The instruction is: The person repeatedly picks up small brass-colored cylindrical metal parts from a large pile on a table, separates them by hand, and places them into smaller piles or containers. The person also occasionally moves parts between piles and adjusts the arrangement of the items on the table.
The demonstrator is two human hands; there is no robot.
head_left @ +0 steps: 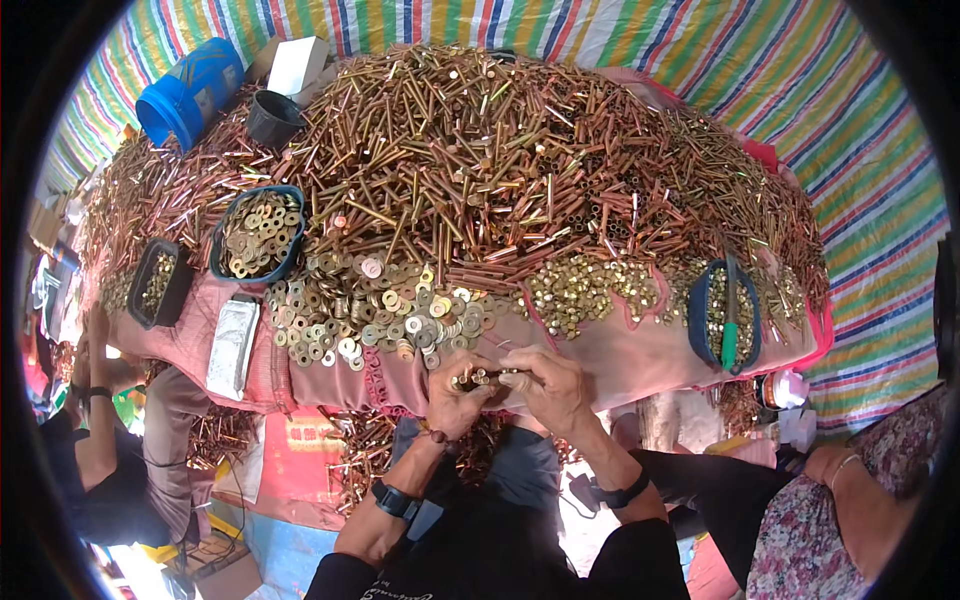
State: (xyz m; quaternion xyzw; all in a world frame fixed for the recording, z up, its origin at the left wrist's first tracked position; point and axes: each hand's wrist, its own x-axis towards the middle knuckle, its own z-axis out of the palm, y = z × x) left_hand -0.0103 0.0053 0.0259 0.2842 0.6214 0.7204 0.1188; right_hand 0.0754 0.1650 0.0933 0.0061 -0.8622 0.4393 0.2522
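Note:
Low in front of me, my left hand (452,408) is closed round a small bunch of brass-coloured bolts (478,380), their ends pointing right. My right hand (550,392) pinches at those ends with thumb and fingertips. Whatever small piece lies between its fingers is too hidden to make out. Just beyond both hands, flat round washers (350,300) are spread over a pink cloth (640,355). Farther right lies a patch of small golden nuts (572,292). Behind these rises a large heap of coppery bolts and tubes (460,160).
Washers fill a blue basin (214,250); a dark tray (180,300) beside it holds nuts. A green-handled tool (729,345) lies across another blue tub (697,320). A blue bucket (205,85) lies tipped at the back left. Co-workers sit close on both sides.

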